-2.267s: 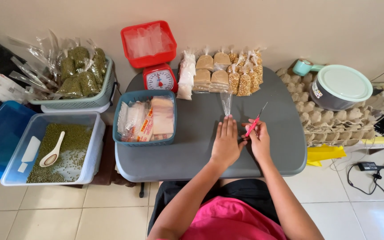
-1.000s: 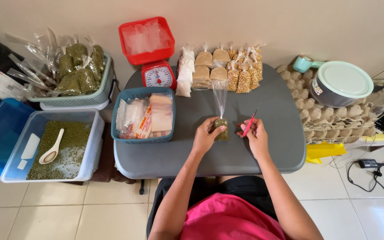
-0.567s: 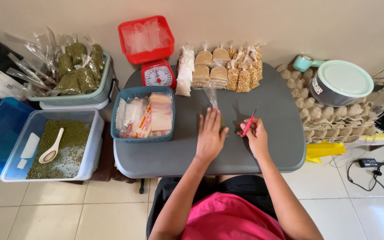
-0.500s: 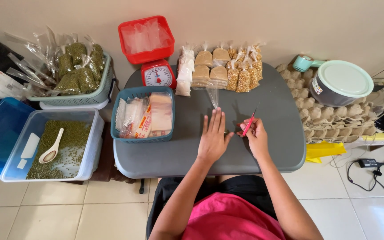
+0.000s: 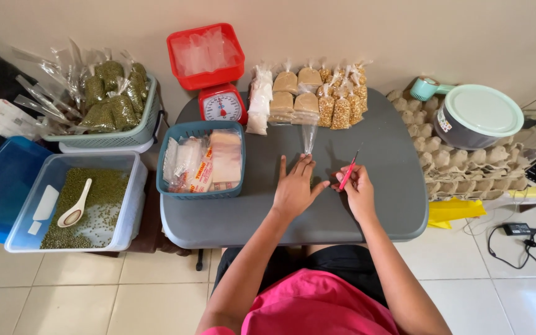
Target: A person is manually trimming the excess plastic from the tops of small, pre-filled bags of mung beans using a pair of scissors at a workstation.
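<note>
My left hand (image 5: 294,187) lies flat on the grey table (image 5: 392,205), fingers spread, covering the lower part of a small clear plastic bag (image 5: 309,136) whose top sticks out beyond my fingertips. My right hand (image 5: 358,188) rests just to the right and grips a thin red tool (image 5: 348,173) that points up and away from me; I cannot tell what kind of tool it is. Just past the bag stands a row of filled small bags (image 5: 317,99) of brown powder and grain at the table's far edge.
A teal basket (image 5: 201,160) of packets sits on the table's left part, behind it a red scale (image 5: 221,103) with a red tray. Left of the table: a clear tub of green beans (image 5: 75,201), a basket of bagged beans (image 5: 107,105). Right: egg trays (image 5: 466,167), a lidded pot (image 5: 476,115).
My left hand carried the bag from near me toward the far side of the table, then flattened onto it. My right hand kept the red tool and barely moved.
</note>
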